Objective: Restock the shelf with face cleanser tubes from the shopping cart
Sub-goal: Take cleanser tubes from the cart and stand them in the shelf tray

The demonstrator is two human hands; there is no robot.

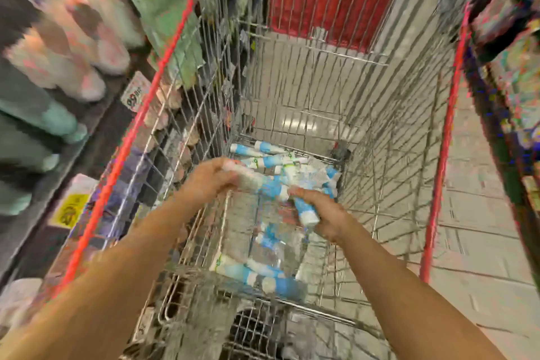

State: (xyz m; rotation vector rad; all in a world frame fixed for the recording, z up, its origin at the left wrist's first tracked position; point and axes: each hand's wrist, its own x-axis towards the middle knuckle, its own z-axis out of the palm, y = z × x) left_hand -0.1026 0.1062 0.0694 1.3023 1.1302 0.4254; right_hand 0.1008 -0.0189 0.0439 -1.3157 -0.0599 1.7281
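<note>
The shopping cart [146, 114], a wire basket with a red rim, stood with its left side just beside the shelf [96, 126]. Both arms reached down into the basket.

The left hand [213, 178] was closed, with its fingers curled round the white-and-blue held tubes [252, 183] above the middle of the basket floor. Motion blur hid how many there were.

The right hand [324, 221] was also closed. It gripped a single tube [305, 212], which was tilted with its white cap toward the near end of the cart.

The loose face cleanser tubes [268, 155] lay on the basket floor. One heap sat against the far end and another group [260, 272] near the near end.

Blurred bottles [58, 47] filled the shelf. A yellow price tag [70, 209] was fixed to its front edge. A red flap [327, 0] hung at the far wall of the cart.
</note>
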